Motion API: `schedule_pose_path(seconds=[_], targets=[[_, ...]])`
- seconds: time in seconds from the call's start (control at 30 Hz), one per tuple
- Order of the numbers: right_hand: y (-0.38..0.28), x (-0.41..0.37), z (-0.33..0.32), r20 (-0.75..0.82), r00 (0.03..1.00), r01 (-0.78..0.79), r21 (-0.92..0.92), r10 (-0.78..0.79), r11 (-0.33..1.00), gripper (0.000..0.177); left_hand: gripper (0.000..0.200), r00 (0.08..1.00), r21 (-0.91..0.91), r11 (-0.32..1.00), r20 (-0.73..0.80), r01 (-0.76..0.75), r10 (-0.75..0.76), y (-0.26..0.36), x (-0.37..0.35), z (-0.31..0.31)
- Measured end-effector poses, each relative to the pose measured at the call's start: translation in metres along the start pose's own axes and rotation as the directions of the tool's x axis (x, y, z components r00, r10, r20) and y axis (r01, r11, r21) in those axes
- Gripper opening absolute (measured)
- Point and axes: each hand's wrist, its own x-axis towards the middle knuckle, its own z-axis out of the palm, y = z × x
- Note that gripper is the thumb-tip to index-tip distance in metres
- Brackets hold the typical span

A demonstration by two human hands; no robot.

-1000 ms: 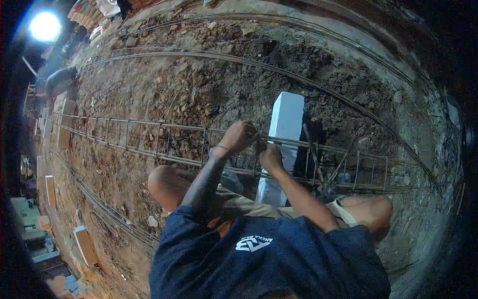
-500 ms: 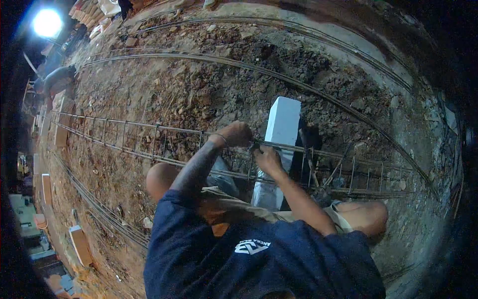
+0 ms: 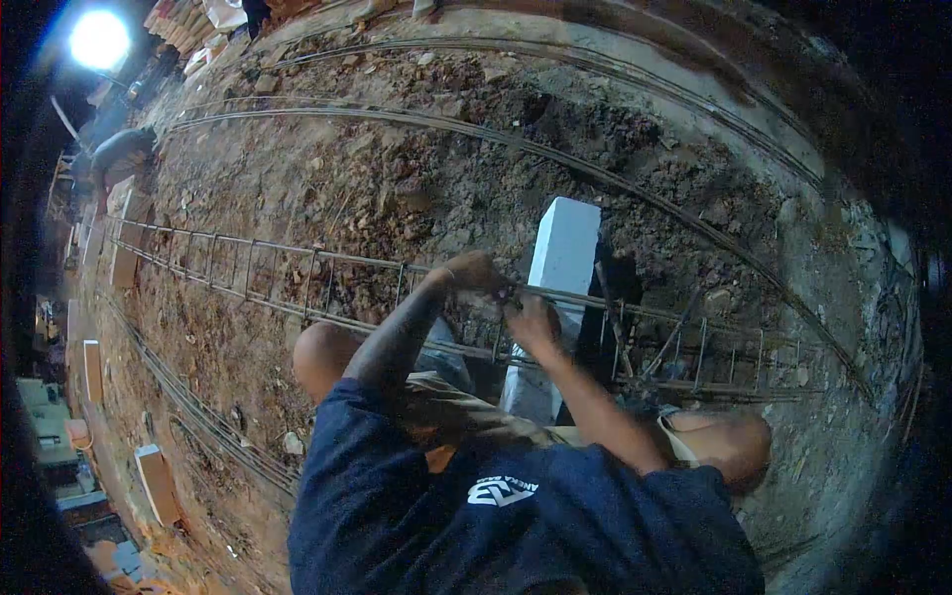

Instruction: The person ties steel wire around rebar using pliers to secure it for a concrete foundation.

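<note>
A long ladder-like rebar cage (image 3: 347, 260) runs across in front of my knees, with short crossbars between its long rods. My left hand (image 3: 470, 271) is closed at its upper rod, fingers curled and partly hidden. Right beside it, my right hand (image 3: 533, 324) is closed at the same joint, blurred by motion. Whatever is pinched between the fingers is too small to make out. A long white block (image 3: 564, 243) lies beneath the cage, passing under the rods just right of my hands.
Bundles of long steel rods (image 3: 516, 142) lie over the rough soil (image 3: 377, 188) farther out. More pale blocks (image 3: 157, 483) lie at the left, one under the cage's far end. A bright lamp (image 3: 99, 40) shines at upper left, above a person's arm (image 3: 119, 147).
Both hands stay at the same joint of the rebar cage. My left hand has dipped slightly, and my right hand has turned and lowered a little.
</note>
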Motion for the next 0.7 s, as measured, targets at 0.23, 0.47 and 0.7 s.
schedule_pose_path(seconds=[0.23,0.47,0.7], targets=[[0.025,0.021,0.044,-0.246,0.955,-0.064,0.379,0.168,0.923,0.030,0.019,0.938,0.131,0.991,-0.345,0.016,0.031,-0.041,0.064,0.046],[0.011,0.013,-0.005,-0.073,0.942,-0.191,0.687,0.328,0.701,0.021,0.028,0.820,-0.377,0.831,-0.246,0.410,-0.516,0.000,0.035,0.042],[0.027,0.002,0.011,0.092,0.960,-0.244,0.736,0.263,0.632,0.017,0.030,0.578,-0.569,0.742,-0.491,0.354,-0.652,0.012,0.020,0.054]])
